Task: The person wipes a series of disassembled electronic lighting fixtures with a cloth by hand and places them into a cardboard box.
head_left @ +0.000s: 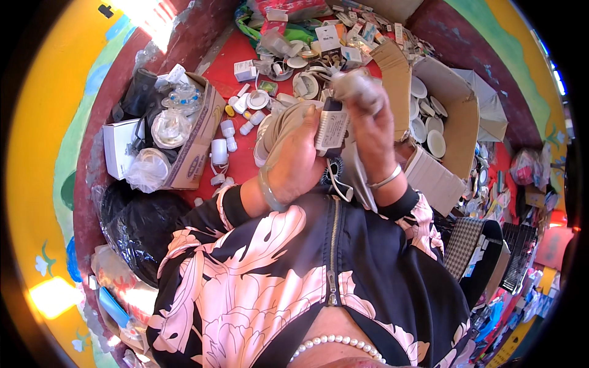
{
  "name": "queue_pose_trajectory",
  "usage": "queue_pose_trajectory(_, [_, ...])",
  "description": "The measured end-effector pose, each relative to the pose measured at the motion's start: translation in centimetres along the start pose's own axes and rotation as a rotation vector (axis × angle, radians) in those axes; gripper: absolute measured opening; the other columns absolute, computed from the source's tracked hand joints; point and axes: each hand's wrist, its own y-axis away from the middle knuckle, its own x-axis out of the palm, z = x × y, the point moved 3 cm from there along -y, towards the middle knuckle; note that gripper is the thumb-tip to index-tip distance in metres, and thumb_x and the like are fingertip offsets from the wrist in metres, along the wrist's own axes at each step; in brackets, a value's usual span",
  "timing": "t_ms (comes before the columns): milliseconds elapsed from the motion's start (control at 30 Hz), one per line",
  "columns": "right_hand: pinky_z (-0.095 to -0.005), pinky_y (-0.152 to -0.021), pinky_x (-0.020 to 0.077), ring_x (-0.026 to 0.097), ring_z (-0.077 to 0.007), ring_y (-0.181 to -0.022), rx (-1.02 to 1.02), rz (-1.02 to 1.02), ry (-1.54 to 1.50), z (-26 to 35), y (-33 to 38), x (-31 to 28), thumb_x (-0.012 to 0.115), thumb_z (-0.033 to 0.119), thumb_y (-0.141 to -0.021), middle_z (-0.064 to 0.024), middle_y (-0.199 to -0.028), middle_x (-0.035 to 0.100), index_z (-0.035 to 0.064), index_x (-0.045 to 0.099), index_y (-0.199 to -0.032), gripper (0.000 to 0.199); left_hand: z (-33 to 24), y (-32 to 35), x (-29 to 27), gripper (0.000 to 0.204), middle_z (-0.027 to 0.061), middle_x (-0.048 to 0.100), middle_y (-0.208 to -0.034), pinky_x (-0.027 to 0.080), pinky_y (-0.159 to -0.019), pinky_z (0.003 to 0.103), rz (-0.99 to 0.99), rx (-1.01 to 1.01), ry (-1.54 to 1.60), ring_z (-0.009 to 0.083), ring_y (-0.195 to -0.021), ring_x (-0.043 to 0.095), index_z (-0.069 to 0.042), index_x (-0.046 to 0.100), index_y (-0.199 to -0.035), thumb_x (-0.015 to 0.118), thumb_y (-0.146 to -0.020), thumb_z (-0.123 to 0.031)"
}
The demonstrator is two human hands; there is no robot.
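My left hand (296,161) grips a small white power adapter box (332,130) with dark ends and a printed label, held upright in front of my chest. Against its upper end my right hand (372,132) presses a wadded whitish cloth (359,91), blurred by motion. Below the box hangs a loop of white cord (341,187), with a dark coiled piece (334,169) beside it. Just beyond my left hand rests a coil of beige cable (283,134). Several white bulbs (228,131) and round lamp parts lie on the red surface to the left.
At the left stands a cardboard box (199,138) with wrapped rolls and a white carton. An open cardboard box (459,101) at the right holds white round discs (435,143). Small packages and lamp parts are heaped at the back (307,83). A black plastic bag (138,221) sits by my left elbow.
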Motion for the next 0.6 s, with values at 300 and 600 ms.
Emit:
queue_pose_trajectory(300, [-0.0401,-0.099,0.0365,0.034,-0.0357,-0.129,-0.387,0.41,0.597,2.6,2.9,2.7,0.073,0.008,-0.068,-0.0206,-0.14,0.03,0.0128,0.062,-0.104,0.039,-2.4,1.9,0.4,0.036,0.0097,0.058,-0.107,0.046,-0.087,0.033,0.037,0.317,-1.133,0.0198,-0.102,0.057,-0.002,0.05,-0.116,0.059,-0.081,-0.004])
queue_pose_trajectory(600, [-0.031,-0.086,0.0431,0.053,-0.0232,-0.105,-0.373,0.076,0.363,2.6,2.5,2.2,0.064,0.0,-0.077,-0.0136,-0.114,0.052,0.0066,0.054,-0.108,0.033,-0.5,0.4,1.0,0.038,0.0068,0.052,-0.121,0.041,-0.096,0.036,0.161,0.015,0.045,0.0199,-0.109,0.053,-0.007,0.044,-0.125,0.045,-0.095,-0.029])
